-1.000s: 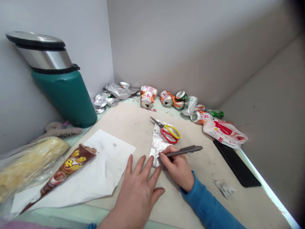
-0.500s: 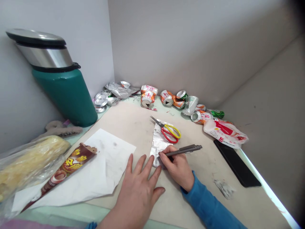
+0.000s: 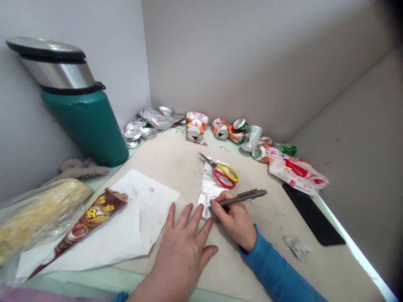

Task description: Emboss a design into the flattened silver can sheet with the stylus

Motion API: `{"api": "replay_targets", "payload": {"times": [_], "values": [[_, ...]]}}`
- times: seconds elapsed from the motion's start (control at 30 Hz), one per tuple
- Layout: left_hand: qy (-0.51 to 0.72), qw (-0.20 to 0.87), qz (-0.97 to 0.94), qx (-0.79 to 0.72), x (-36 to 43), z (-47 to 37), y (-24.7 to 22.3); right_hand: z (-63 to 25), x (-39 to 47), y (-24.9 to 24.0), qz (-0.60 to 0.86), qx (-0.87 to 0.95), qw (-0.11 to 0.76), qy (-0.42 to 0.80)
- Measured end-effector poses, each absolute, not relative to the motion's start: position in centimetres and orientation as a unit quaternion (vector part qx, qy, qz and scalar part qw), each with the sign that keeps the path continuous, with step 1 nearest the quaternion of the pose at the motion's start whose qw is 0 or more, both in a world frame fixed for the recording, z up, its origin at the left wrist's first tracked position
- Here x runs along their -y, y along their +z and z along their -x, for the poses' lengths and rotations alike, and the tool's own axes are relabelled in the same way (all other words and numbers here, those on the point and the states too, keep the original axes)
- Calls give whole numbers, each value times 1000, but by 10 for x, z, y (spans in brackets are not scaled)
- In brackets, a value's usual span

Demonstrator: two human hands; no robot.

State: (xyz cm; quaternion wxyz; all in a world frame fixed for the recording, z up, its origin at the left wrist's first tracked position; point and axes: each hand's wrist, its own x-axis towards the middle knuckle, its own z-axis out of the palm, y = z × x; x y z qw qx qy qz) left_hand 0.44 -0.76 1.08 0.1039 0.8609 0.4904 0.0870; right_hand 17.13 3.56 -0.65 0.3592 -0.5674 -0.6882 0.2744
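Note:
My right hand [image 3: 234,218] is closed around a dark grey pen [image 3: 244,197], its tip low over the near end of a silvery metal sheet [image 3: 209,191]. Small dark marks show on the sheet near the pen; the tip itself is hidden by my fingers. My left hand [image 3: 185,243] lies flat with fingers spread, its fingertips at the sheet's lower left edge. Scissors [image 3: 220,170] with one red and one yellow handle rest across the sheet's far end, blades pointing up and left.
Crushed cans [image 3: 197,126] line the back wall. A teal bottle [image 3: 88,126] stands left, behind a bagged yellow item [image 3: 47,209]. A brown cone wrapper [image 3: 91,218] lies on white paper [image 3: 135,222]. At right are a black phone [image 3: 313,216] and a red-white packet [image 3: 297,174].
Almost nothing differs. My right hand and the pen have shifted very slightly; my left hand, the sheet and the scissors stay in place.

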Motion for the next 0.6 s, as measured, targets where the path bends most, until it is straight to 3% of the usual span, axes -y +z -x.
{"api": "replay_targets", "payload": {"times": [0.6], "values": [[108, 94, -862, -486, 7, -6, 7, -173, -35, -9, 562, 671, 393, 282]]}}
